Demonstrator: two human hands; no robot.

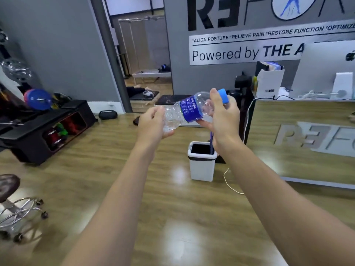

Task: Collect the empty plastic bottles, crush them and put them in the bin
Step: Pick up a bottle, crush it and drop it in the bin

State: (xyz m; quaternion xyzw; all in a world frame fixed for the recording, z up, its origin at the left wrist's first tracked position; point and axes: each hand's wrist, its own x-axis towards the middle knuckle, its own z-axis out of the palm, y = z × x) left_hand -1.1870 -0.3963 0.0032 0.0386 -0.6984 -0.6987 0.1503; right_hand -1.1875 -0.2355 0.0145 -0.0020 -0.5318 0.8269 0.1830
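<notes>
Bottle [189,112] held over the floor, short of the bin [201,164].
Left hand [153,123] grips the base, right hand [221,116] the neck; with the cap [223,96] on, trapped air may resist crushing.

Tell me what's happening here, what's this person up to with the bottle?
A person holds a clear plastic water bottle sideways in both hands: the left hand grips its base end, the right hand the neck by the blue cap. The body looks dented, not yet flat. A white bin stands open on the wooden floor below, and the bottle is not in it yet.
</notes>
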